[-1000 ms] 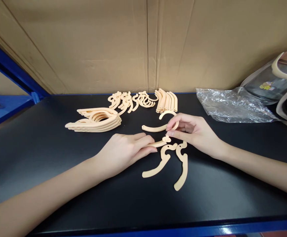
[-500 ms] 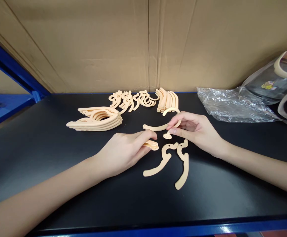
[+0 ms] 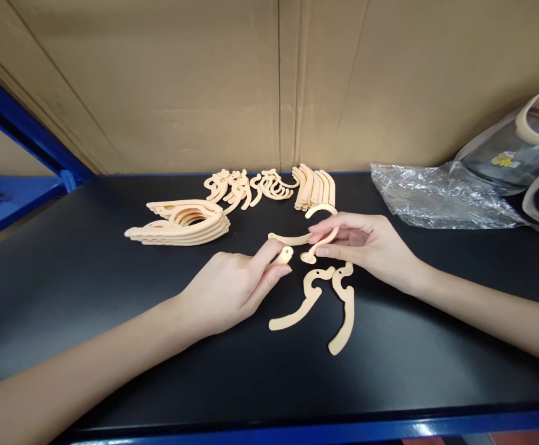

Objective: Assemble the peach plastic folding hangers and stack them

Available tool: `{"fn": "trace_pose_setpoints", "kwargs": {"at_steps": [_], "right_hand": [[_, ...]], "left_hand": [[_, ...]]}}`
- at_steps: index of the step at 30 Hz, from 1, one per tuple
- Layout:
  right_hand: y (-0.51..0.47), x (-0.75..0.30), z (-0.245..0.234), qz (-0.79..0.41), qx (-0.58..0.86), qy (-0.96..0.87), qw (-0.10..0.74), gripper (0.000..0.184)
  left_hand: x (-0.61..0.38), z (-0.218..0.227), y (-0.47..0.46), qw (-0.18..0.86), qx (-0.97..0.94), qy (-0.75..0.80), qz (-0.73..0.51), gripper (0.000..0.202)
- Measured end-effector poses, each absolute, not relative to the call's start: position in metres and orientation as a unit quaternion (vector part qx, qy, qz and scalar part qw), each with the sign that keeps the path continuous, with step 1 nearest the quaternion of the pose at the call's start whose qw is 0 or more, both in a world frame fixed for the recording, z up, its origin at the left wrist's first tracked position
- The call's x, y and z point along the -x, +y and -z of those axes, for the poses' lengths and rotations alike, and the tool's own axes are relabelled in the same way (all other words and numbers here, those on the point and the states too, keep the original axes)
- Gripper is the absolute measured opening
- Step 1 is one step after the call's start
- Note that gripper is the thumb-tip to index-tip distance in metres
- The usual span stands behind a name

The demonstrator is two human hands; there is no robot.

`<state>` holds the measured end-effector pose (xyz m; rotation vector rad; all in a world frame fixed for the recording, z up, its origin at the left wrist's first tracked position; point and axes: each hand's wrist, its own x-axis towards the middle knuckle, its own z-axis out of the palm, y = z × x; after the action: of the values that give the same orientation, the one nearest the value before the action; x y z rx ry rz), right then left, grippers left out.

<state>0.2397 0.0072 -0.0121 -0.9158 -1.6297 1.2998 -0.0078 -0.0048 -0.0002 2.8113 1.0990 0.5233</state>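
My left hand [image 3: 232, 287] is closed on a beige plastic hanger arm [image 3: 287, 254]; only its rounded end with a small hole sticks out past the thumb and forefinger. Between the fingertips of my right hand [image 3: 366, 246] is a beige hanger hook [image 3: 321, 209], its curve pointing away from me and its flat round base towards the left hand. The two pieces are close but apart. Behind them a curved arm [image 3: 290, 240] lies on the black tabletop [image 3: 195, 383]. Nearer to me lie two notched hanger arms, one on the left [image 3: 297, 314] and one on the right [image 3: 343, 321].
A stack of beige hangers [image 3: 181, 233] sits left of centre. Along the back are loose notched arms [image 3: 239, 188], several hooks [image 3: 276, 186] and a row of curved arms [image 3: 314, 186]. A clear plastic bag [image 3: 441, 194] and a transparent container [image 3: 501, 148] stand at the right.
The left hand has turned the hanger arm so its holed end faces up. The hook in the right hand has tilted, its base shifting slightly left and towards me.
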Motion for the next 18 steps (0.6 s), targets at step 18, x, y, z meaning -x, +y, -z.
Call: {"fn": "trace_pose_setpoints", "kwargs": {"at_steps": [18], "right_hand": [[0.0119,-0.2411,0.0124,-0.544,0.352,-0.666,0.368,0.014]], "left_hand": [[0.0054,0.0035,-0.0052,-0.029,-0.936,0.297,-0.186,0.031]]}}
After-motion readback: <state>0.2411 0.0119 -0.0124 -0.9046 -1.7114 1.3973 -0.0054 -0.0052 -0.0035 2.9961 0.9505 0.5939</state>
